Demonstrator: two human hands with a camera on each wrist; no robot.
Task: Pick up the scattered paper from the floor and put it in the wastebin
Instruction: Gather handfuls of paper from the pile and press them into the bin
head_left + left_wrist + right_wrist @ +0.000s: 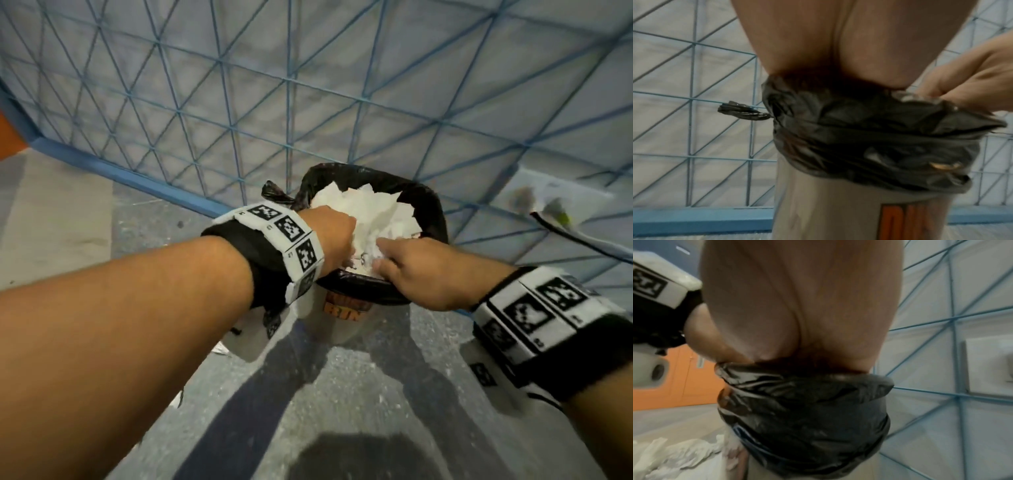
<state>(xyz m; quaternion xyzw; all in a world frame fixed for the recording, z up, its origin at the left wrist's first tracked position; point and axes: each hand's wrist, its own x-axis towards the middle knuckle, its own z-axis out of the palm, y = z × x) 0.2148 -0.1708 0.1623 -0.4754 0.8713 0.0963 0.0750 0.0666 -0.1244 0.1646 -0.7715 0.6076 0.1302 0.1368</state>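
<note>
your fingers (383, 263) of both hands are buried in the crumpled paper (370, 212), pressing it into the wastebin (428, 198) at twelve o'clock; more paper (674, 456) waits on the floor.

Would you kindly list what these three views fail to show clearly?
- Left hand fingers: buried in the crumpled paper in the head view; the left wrist view shows only the palm above the black liner.
- Right hand grip: fingertips hidden among the paper.
- How full the wastebin is: the paper covers its inside.
- Orange lettering on the bin: cut off and blurred.
- More paper on the floor: blurred, amount unclear.
</note>
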